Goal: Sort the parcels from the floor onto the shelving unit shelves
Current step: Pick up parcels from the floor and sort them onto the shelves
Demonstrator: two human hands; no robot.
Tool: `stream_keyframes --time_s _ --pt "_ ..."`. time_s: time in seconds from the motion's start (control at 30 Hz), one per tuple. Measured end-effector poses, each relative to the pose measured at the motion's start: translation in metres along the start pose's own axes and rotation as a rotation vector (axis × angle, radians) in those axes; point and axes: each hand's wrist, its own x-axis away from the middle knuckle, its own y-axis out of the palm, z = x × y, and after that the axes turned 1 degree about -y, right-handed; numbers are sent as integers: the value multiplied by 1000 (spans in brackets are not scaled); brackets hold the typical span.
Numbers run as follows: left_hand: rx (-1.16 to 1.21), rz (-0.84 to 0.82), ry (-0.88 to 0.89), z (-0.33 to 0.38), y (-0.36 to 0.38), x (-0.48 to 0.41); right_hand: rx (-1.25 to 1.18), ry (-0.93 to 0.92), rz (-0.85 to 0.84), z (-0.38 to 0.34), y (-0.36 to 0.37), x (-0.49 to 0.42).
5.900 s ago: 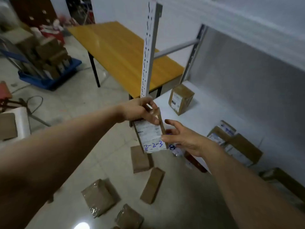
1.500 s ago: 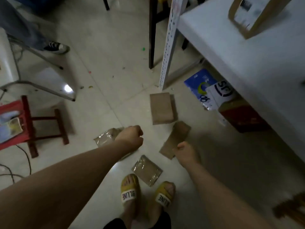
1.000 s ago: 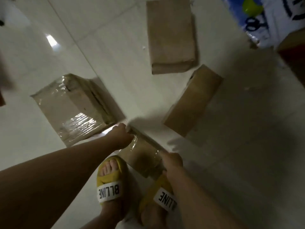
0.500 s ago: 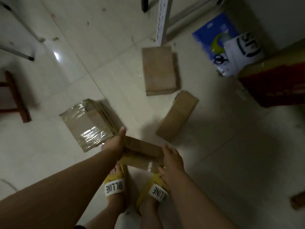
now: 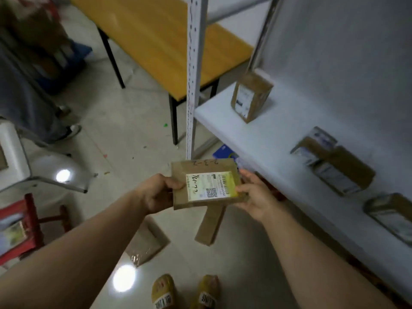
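Observation:
I hold a flat brown parcel (image 5: 196,197) in front of me, its white label with a QR code facing up and handwriting along its far edge. My left hand (image 5: 158,192) grips its left side and my right hand (image 5: 256,195) grips its right side. The white shelf (image 5: 263,148) of the shelving unit is just to the right of the parcel. On it stand an upright brown parcel (image 5: 250,97) and several parcels (image 5: 334,166) further right. Below, a narrow brown parcel (image 5: 210,226) and a taped parcel (image 5: 146,241) lie on the floor.
The perforated shelf upright (image 5: 194,74) rises just behind the held parcel. A yellow table (image 5: 156,36) stands beyond it. A red stool (image 5: 24,228) and a white chair (image 5: 13,157) are on the left, beside a person's leg (image 5: 29,103). My yellow sandals (image 5: 185,293) are at the bottom.
I have lifted the flat parcel off the floor with both hands and turned it label up. My view has risen from the floor to the shelf.

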Motion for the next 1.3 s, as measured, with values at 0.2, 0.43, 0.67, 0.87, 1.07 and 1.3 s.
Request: stream_keyframes --time_s 0.2,0.43,0.67,0.87,1.07,1.3 --pt "-353 -247 360 111 47 117 230 -288 -113 -141 27 107" --pt "-1152 -316 498 206 119 242 770 -567 -312 -224 78 202" --pt "-1269 39 991 218 183 284 634 -834 -61 -253 101 244" --pt "-744 -49 918 213 166 275 -54 -802 78 -288 69 275" --pt "-674 -370 726 189 191 276 -244 -861 26 -300 52 299" --pt "-502 -466 811 189 246 272 -29 -932 207 -290 -3 326"
